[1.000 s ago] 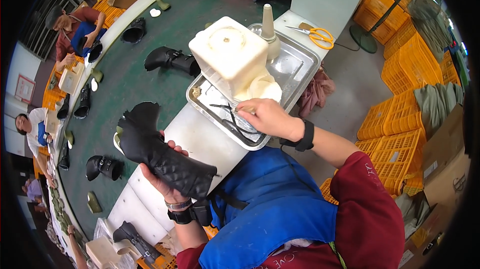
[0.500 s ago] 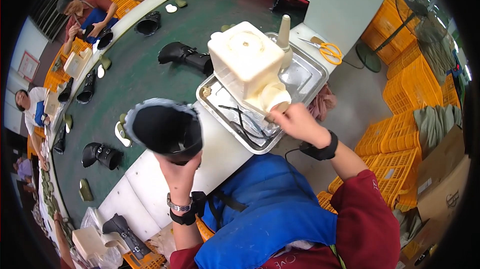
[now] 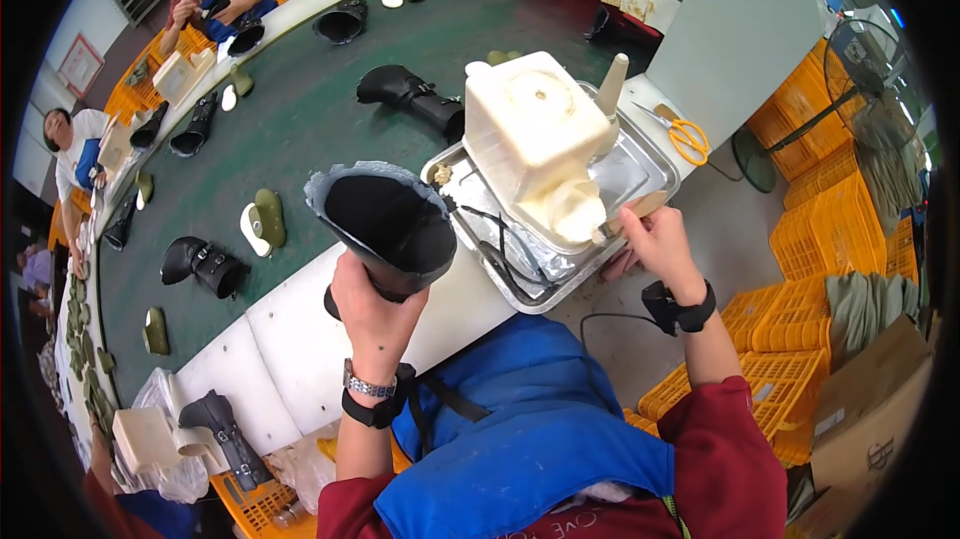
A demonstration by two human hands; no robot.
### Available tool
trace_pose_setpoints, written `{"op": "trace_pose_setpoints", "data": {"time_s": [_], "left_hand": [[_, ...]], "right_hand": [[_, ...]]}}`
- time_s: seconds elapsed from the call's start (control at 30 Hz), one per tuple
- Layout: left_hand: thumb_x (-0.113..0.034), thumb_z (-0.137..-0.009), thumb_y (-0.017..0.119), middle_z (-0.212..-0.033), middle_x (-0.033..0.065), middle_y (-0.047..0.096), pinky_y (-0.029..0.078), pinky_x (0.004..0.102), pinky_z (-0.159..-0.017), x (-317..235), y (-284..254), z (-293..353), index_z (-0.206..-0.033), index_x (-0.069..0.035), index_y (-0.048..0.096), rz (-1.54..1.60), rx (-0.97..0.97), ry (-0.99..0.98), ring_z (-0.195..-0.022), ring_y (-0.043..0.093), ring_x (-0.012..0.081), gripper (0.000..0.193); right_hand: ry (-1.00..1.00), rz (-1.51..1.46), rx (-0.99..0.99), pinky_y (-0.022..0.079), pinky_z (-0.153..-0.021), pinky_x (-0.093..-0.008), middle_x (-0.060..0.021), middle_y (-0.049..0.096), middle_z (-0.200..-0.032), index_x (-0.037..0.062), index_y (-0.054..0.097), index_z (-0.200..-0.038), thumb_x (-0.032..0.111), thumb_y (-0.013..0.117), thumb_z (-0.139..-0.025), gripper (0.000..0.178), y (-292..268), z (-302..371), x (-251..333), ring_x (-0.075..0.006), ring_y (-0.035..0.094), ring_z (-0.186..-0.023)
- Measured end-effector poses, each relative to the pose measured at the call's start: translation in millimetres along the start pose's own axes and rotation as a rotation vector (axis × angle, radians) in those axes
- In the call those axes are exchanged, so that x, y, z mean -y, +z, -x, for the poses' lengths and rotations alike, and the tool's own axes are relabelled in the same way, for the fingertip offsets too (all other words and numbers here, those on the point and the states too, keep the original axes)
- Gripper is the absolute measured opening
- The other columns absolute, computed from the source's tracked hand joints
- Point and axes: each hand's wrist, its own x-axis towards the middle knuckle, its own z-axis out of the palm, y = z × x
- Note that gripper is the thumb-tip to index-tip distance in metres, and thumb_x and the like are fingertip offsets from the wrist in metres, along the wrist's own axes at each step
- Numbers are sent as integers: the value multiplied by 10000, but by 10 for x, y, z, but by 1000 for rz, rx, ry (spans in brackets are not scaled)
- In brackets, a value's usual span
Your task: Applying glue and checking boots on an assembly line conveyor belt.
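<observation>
My left hand grips a black boot from below, its wide opening with a ragged grey rim facing up. In my right hand is a brush with a flat wooden handle, pinched between thumb and fingers. The brush tip is beside the round spout of a cream plastic container, smeared with a pale substance. That container stands on a metal tray. Black strips and clear plastic lie in the tray near the spout.
Several black boots, including a buckled one, lie on the green surface with olive and white sole-shaped pieces. Orange-handled scissors rest right of the tray. Yellow crates and a fan stand at right. Other people work at far left.
My right hand has drawn the brush out of the container's spout, to the right. My left hand still holds the boot, its opening turned slightly. The whole view has shifted.
</observation>
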Motion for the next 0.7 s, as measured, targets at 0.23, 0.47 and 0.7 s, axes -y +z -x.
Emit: {"op": "trace_pose_setpoints", "data": {"time_s": [0.23, 0.47, 0.7], "left_hand": [[-129, -561, 790, -827, 126, 543, 452, 355, -634, -139, 51, 96, -959, -10, 483, 187, 113, -84, -727, 559, 294, 516], [-111, -540, 784, -849, 125, 542, 435, 366, -659, -231, 84, 179, -975, -13, 479, 187, 166, -66, -770, 547, 299, 541], [-76, -510, 755, -899, 137, 525, 390, 386, -693, -183, 52, 186, -1057, -22, 458, 15, 131, 3, -822, 508, 316, 624]], "right_hand": [[290, -734, 32, 435, -494, -191, -38, 583, -669, -1, 602, -902, 225, 535, -896, 236, 48, -193, 280, -72, 523, -527], [-155, -804, 112, 439, -525, -193, -44, 583, -688, -21, 585, -929, 133, 537, -888, 167, 460, -201, 913, -80, 534, -563], [-331, -477, 160, 429, -510, -212, -35, 577, -638, -33, 603, -848, 96, 600, -822, 131, 528, -174, 1023, -58, 521, -555]]}}
